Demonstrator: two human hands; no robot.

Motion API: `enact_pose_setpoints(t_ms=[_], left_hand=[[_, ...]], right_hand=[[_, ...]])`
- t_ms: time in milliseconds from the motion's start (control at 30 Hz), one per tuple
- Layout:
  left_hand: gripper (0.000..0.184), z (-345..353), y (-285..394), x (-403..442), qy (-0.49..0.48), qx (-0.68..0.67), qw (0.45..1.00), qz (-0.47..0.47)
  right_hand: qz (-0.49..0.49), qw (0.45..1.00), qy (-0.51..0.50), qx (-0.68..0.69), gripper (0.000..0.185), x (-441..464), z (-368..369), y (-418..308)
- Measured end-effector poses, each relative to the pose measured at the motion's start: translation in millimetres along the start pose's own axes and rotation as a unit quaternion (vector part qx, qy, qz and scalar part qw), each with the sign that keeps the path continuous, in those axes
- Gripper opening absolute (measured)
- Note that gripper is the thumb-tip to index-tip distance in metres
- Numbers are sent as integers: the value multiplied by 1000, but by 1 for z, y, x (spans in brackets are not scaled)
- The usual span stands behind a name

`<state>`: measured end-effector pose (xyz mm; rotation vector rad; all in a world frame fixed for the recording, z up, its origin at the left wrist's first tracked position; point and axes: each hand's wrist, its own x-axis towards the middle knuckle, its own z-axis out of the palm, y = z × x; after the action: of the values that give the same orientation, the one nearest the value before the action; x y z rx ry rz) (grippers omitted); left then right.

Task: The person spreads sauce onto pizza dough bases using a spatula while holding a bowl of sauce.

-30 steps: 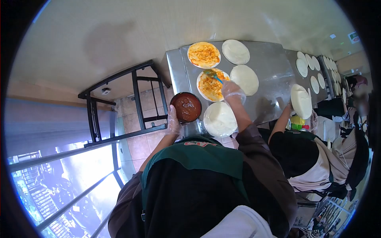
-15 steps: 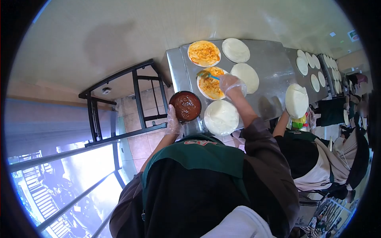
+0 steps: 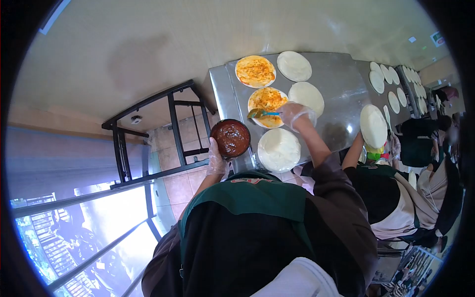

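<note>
My left hand (image 3: 216,161), in a clear plastic glove, grips the side of a round bowl (image 3: 230,138) of dark red-brown sauce. My gloved right hand (image 3: 298,117) is closed around a utensil with a blue handle (image 3: 273,114); its sauce-stained head lies low over the left part of a flat dough round (image 3: 267,98) streaked with orange-red sauce. Whether that head is a brush or a spoon I cannot tell. Above it lies a second sauced dough round (image 3: 255,71). A plain pale dough round (image 3: 279,150) sits nearest my body.
Two plain dough rounds, one behind (image 3: 294,66) and one beside my right hand (image 3: 310,96), lie on the metal table (image 3: 341,84). To the right, another person's hand holds a pale round (image 3: 373,126). A black metal frame (image 3: 180,128) stands left of the table.
My right hand has moved slightly down and right. The utensil's head has shifted from the upper left of the sauced round to its lower left. My left hand still holds the bowl.
</note>
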<state>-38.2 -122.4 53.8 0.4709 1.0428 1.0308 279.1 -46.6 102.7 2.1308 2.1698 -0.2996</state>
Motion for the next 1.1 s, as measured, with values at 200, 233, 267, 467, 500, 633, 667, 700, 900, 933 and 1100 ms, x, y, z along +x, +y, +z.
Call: enact_pose_setpoints(t_ms=[200,233,267,467,500,633,667,700,900,933,1100], left_hand=[[78,1,8,-9,6,0,999,-50],[79,3,9,-10,-1,-7,999,-38],[79,6,9,-12,-7,-13,1000,-26],[83,10,12,-18,25,-4,998,-53],[83,11,12,-19,16,-3,998,-53],[83,14,14,-18,-15,-3,999,-34],[84,14,14,-20,-19,-5,999,-26],[84,13,16,-21,-19,-4,1000,-23],[83,12,12,-24,-16,-1,1000,-22],[82,14,13,-24,-15,3,1000,-21],[81,8,10,-18,-32,-15,999,5]], right_hand=[[89,993,50,49,28,18,45,20],[88,995,26,49,28,15,54,15],[86,995,2,52,28,12,63,11],[59,993,25,98,28,-2,35,-1],[79,990,62,97,28,1,35,-1],[16,999,29,40,25,-14,37,-1],[7,999,5,36,25,-23,36,5],[-2,999,-19,31,25,-36,19,10],[40,994,68,79,26,-29,11,2],[35,995,64,68,26,-23,21,1],[-10,996,70,51,23,-71,43,35]])
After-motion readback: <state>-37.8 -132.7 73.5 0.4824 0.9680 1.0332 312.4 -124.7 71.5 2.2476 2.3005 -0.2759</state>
